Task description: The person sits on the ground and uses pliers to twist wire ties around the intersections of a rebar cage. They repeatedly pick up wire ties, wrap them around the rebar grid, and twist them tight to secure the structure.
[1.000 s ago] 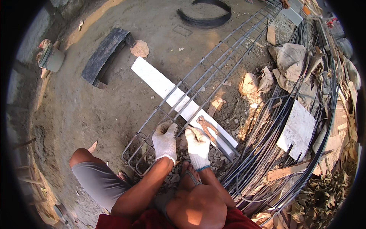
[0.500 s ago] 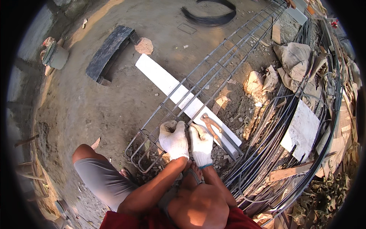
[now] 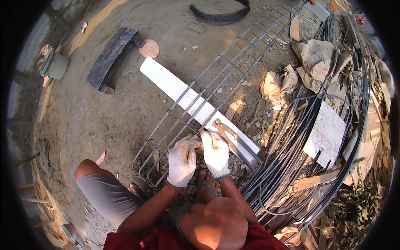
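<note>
A long rebar cage (image 3: 196, 115) of bars and square stirrups runs from near my knees to the far right. It lies across a white board (image 3: 166, 85). Both my hands wear white knit gloves at its near end. My left hand (image 3: 182, 160) is closed, fingers curled, at the cage's right-hand bar. Close beside it my right hand (image 3: 216, 154) is closed too, thumb and fingers pinched together. Whatever they grip is hidden or too thin to make out. Rusty pincers (image 3: 223, 132) rest on the board just beyond my right hand.
Long bundled steel rods (image 3: 275, 171) curve along the right, with a white sheet (image 3: 326, 133) and a sack (image 3: 317, 60) on them. At the left stand a dark trough-shaped piece (image 3: 111, 58) and a bucket (image 3: 55, 64). A coil of dark wire (image 3: 221, 16) lies far off.
My left hand has turned and dropped slightly toward me, its fingers now curled toward my right hand. The right hand stays pinched near the bar. The whole view has shifted a little.
</note>
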A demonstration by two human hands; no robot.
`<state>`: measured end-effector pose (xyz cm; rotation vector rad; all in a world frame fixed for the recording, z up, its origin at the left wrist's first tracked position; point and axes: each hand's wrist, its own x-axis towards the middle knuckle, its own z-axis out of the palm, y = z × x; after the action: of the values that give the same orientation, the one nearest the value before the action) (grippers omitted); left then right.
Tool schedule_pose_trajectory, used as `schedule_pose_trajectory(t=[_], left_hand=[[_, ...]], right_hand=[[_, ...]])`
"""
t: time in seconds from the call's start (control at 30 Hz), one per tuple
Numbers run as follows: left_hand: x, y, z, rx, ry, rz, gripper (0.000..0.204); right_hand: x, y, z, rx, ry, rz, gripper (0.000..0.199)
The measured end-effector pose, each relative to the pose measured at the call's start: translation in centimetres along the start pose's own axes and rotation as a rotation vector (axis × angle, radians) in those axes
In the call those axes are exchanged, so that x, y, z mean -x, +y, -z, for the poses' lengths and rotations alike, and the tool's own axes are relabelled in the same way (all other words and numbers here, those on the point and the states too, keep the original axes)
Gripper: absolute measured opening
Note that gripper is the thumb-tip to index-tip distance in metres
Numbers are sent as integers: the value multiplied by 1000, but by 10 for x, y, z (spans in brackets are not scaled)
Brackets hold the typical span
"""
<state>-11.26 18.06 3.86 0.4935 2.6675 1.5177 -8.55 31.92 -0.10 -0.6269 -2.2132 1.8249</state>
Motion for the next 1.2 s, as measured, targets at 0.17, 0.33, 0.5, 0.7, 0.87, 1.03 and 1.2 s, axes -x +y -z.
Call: schedule_pose_trajectory(t=[0.17, 0.33, 0.5, 0.7, 0.87, 1.03, 1.2], left_hand=[[-25, 3, 9, 22, 21, 315, 22], [-41, -13, 5, 168, -150, 449, 30], [-47, -12, 6, 234, -228, 522, 32], [-45, -5, -5, 108, -148, 440, 33], [-42, -9, -2, 177, -131, 531, 33], [-44, -10, -2, 402, -171, 732, 29], [-48, 1, -3, 407, -173, 763, 24]], right_hand=[[7, -17, -2, -101, 117, 19, 24], [1, -30, -4, 202, 90, 163, 20], [-2, -9, -14, 118, 149, 61, 24], [-2, 13, -20, 11, 154, -89, 20], [26, -65, 37, 205, 221, 94, 50], [15, -87, 127, 1111, -187, 150, 88], [7, -85, 130, 1346, -357, 158, 79]])
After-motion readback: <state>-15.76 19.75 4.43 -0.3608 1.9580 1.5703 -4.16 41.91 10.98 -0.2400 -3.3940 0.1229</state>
